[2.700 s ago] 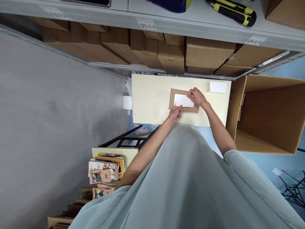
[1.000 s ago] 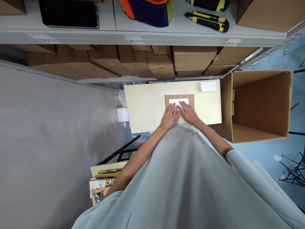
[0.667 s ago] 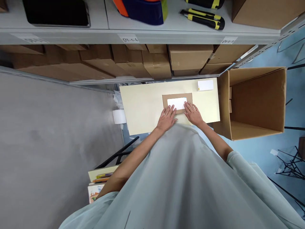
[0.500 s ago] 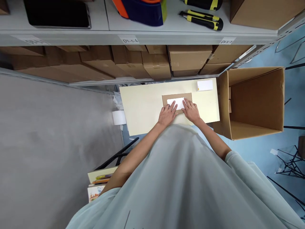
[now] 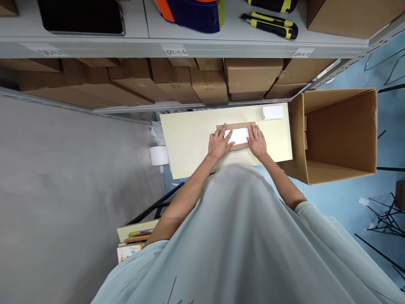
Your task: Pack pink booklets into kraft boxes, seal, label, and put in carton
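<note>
A flat brown cardboard piece or box (image 5: 236,126) lies on the pale yellow board (image 5: 190,147) in front of me, with a white label (image 5: 238,136) on its top. My left hand (image 5: 218,142) rests at its left end, fingers spread, thumb and fingertips touching the label's left side. At the right end lies my right hand (image 5: 257,141), fingers stretched out over the cardboard's edge and the label's right side. Neither hand is wrapped round anything. The fingers cover both short ends of the cardboard.
A small white box or stack (image 5: 272,112) sits at the board's back right. Beside the board stands a large open carton (image 5: 341,131). Behind is a shelf with cardboard boxes (image 5: 255,76), a phone (image 5: 82,17), box cutters (image 5: 272,25) and a blue-orange object (image 5: 193,14). A white roll (image 5: 159,156) is left.
My hands have moved apart, outward from the label's middle toward the cardboard's two ends. More of the label shows between them. The view has shifted slightly.
</note>
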`<control>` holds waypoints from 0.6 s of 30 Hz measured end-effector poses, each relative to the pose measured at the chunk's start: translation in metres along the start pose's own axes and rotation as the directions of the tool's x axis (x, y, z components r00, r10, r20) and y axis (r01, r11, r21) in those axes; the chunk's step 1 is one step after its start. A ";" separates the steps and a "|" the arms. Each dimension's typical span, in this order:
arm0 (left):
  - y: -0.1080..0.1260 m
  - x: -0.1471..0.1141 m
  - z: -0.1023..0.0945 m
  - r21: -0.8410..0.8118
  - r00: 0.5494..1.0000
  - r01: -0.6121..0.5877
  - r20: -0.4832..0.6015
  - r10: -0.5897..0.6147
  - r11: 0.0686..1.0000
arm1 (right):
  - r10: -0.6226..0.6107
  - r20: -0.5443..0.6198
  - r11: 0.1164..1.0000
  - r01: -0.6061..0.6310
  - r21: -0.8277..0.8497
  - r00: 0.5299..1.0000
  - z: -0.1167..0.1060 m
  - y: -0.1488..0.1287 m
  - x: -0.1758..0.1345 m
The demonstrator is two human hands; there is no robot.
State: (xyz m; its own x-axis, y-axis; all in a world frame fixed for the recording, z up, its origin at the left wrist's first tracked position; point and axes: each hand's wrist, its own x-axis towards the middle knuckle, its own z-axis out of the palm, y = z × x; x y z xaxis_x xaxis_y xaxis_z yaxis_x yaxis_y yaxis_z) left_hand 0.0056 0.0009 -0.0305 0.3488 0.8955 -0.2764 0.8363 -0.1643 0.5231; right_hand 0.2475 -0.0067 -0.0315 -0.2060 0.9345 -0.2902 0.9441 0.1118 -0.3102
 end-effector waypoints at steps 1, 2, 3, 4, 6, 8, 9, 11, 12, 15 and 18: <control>-0.003 -0.002 0.000 -0.002 1.000 -0.006 -0.015 0.006 1.000 | 0.006 -0.001 1.000 -0.006 -0.005 1.000 -0.001 0.000 -0.001; -0.005 -0.004 0.001 -0.006 1.000 -0.011 -0.030 0.011 1.000 | 0.004 0.002 1.000 -0.004 -0.011 1.000 -0.001 -0.001 -0.001; -0.006 -0.006 0.002 -0.013 0.999 -0.012 -0.041 0.012 1.000 | -0.005 0.006 1.000 0.006 -0.016 1.000 -0.002 -0.003 -0.001; -0.006 -0.006 0.003 -0.020 0.999 -0.011 -0.048 0.010 1.000 | -0.019 0.013 1.000 0.019 -0.021 1.000 -0.002 -0.006 -0.001; -0.004 -0.007 0.005 -0.033 0.998 0.000 -0.056 -0.002 0.999 | -0.044 0.029 0.999 0.045 -0.027 0.999 -0.001 -0.014 -0.001; 0.001 -0.007 0.007 -0.043 0.998 0.017 -0.065 -0.020 0.999 | -0.045 0.032 0.999 0.046 -0.028 0.998 0.001 -0.021 -0.001; 0.003 -0.006 0.008 -0.045 0.997 0.026 -0.071 -0.029 0.999 | -0.038 0.027 0.999 0.039 -0.027 0.999 0.002 -0.023 -0.001; 0.007 -0.006 0.008 -0.041 0.996 0.045 -0.080 -0.048 0.998 | -0.031 0.015 0.999 0.031 -0.021 0.999 0.002 -0.023 0.000; 0.007 -0.006 0.008 -0.036 0.995 0.053 -0.079 -0.055 0.998 | -0.035 0.014 0.999 0.036 -0.015 0.999 0.002 -0.021 0.001; 0.000 -0.004 0.004 -0.020 0.997 0.050 -0.052 -0.050 0.999 | -0.077 0.040 0.997 0.076 0.014 0.996 -0.005 -0.007 0.004; -0.017 -0.001 -0.005 -0.018 1.000 -0.003 0.005 0.003 1.000 | -0.131 0.087 0.991 0.129 0.030 0.987 -0.014 0.009 0.006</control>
State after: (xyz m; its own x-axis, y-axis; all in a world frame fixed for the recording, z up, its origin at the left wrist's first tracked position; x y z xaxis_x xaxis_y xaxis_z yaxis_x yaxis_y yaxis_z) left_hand -0.0111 0.0045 -0.0353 0.3533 0.8930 -0.2789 0.8277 -0.1595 0.5380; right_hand 0.2585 0.0052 -0.0233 -0.3500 0.8786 -0.3248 0.9015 0.2216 -0.3718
